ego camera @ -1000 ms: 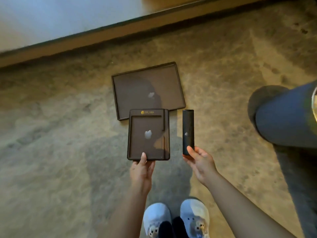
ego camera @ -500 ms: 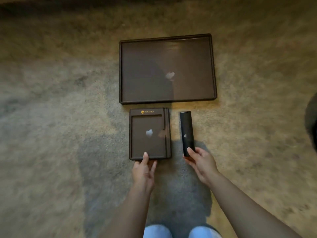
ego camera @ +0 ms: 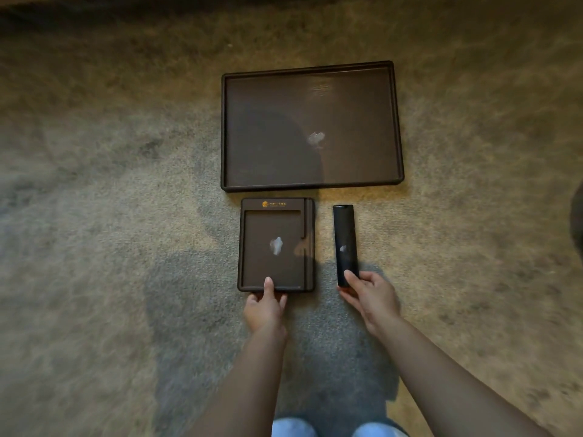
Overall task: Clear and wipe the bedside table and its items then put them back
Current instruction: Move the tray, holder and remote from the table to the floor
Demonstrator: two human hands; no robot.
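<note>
On the carpet [ego camera: 94, 247], the left hand [ego camera: 265, 310] pinches the near edge of the notepad holder [ego camera: 277, 244]; the right hand [ego camera: 370, 298] pinches the remote [ego camera: 344, 244] at three o'clock. The tray [ego camera: 312, 181] lies at twelve o'clock. Held only by their ends, either could slip or tip when lifted.

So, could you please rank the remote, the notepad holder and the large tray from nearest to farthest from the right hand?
1. Remote: gripped at its near end by the right hand.
2. Notepad holder: left of the remote.
3. Large tray: beyond both.
</note>
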